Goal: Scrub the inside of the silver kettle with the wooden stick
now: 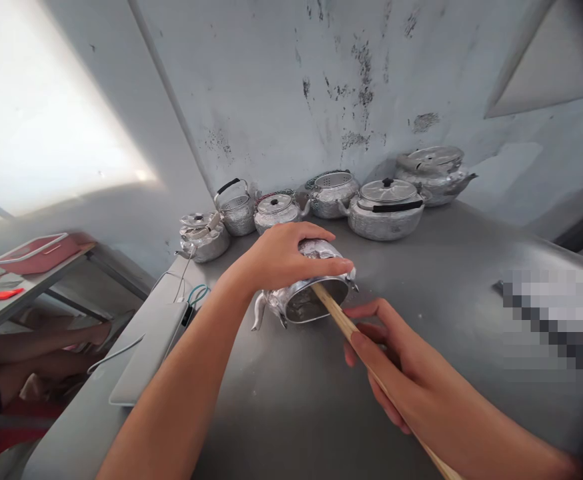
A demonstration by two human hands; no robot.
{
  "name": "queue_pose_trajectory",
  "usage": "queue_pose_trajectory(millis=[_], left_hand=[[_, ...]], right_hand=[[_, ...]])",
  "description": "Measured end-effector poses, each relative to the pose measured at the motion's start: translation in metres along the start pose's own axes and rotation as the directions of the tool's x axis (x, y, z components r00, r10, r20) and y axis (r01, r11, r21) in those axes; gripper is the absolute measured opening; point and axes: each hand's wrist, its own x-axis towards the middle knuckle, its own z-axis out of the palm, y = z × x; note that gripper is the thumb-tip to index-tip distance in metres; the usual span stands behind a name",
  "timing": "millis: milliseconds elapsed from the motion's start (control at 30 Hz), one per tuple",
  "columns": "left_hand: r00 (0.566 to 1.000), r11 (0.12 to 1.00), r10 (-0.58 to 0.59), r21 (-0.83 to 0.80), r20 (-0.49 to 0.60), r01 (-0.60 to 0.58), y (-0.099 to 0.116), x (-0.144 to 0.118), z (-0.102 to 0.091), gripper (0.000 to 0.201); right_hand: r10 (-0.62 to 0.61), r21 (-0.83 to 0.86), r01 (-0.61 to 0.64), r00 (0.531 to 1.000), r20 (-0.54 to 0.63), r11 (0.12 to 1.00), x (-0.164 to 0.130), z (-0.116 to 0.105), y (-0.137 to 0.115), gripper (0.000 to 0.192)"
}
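A dented silver metal kettle (277, 301) lies tipped over on the grey table, its round opening facing me and its spout pointing down at the left. My left hand (291, 257) is closed over the top of its body, thumb near the rim. In my right hand (396, 367) is a long wooden stick (339, 317), gripped along its length. The stick's far end reaches inside the kettle's opening, where its tip is hidden.
Several silver kettles stand along the wall, including a wide lidded one (386, 217). A closed laptop (146, 360) with cables lies at the table's left edge. Another person's legs (36, 353) show beyond it, below a pink basket (39, 253). A blurred-out object (561, 313) lies right.
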Motion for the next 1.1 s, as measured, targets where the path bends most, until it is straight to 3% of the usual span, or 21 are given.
queue_pose_trajectory(millis=[467,900,1100], left_hand=[[1.000,1.000,-0.024,-0.020,-0.008,0.024,0.001,0.000,0.002,0.064],[1.000,1.000,-0.014,-0.011,-0.009,0.014,0.001,0.000,0.003,0.063],[1.000,1.000,-0.019,-0.020,-0.014,0.019,0.000,0.001,0.004,0.063]], right_hand=[[-0.011,-0.060,0.016,0.996,0.085,0.998,0.006,0.001,0.012,0.010],[-0.128,-0.161,0.132,0.991,0.032,0.978,0.008,-0.005,0.011,0.011],[-0.133,-0.081,0.134,0.991,0.022,0.988,0.006,-0.003,0.014,0.014]])
